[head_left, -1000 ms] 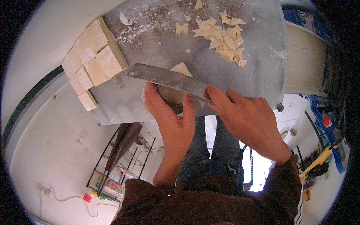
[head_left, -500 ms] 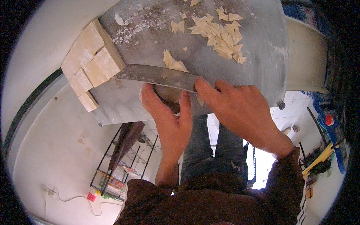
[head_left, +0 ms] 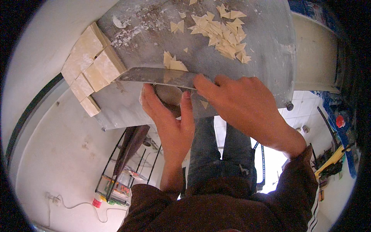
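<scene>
My right hand (head_left: 241, 102) is closed round the handle of a broad kitchen knife (head_left: 158, 76), and its fingers hide the handle. The blade points left and lies along the far edge of a round, greyish-beige piece (head_left: 168, 94) whose kind I cannot make out. Thumb and fingers of my left hand (head_left: 172, 125) grip this piece from both sides near the table's front edge. Just beyond the blade lie pale dough scraps (head_left: 176, 64), and one small triangular scrap (head_left: 204, 104) rests between my hands. Square stacks of floured dough sheets (head_left: 98, 71) stand left of the knife tip.
A heap of triangular dough scraps (head_left: 222, 34) lies farther back on the grey metal table (head_left: 266, 50). White flour (head_left: 133, 34) is scattered at the far left. A wall (head_left: 50, 46) borders the table's left side, and a wire rack (head_left: 116, 185) stands below it.
The knife's handle end has moved slightly left and away from me, with my right hand. More of the round piece shows below the blade. The whole view has shifted a little.
</scene>
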A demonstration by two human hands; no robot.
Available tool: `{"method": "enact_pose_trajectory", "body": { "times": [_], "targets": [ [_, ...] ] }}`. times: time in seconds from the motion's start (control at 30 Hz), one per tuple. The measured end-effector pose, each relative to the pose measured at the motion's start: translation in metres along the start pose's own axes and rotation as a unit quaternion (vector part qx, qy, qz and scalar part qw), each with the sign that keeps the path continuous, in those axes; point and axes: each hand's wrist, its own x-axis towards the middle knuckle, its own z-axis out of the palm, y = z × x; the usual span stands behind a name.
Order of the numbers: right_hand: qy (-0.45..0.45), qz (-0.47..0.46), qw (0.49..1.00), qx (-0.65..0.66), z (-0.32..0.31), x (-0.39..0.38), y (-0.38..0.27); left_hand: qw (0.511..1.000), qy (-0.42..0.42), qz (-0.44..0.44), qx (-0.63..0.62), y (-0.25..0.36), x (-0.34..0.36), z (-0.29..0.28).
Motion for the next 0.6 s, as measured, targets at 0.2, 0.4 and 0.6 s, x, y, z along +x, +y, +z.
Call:
{"method": "enact_pose_trajectory", "body": {
  "times": [0.2, 0.4, 0.6],
  "targets": [
    [-0.066, 0.095, 0.993, -0.009, -0.017, -0.038, 0.008, 0.999, -0.012, -0.012, -0.048, 0.002, 0.001, -0.003],
    [-0.004, 0.022, 1.0, -0.001, -0.003, -0.003, 0.004, 1.0, 0.004, 0.0, -0.007, 0.003, 0.001, 0.0],
    [0.002, 0.031, 1.0, 0.004, 0.0, -0.009, 0.018, 1.0, -0.005, -0.007, 0.002, 0.004, 0.003, -0.001]
  ]
}}
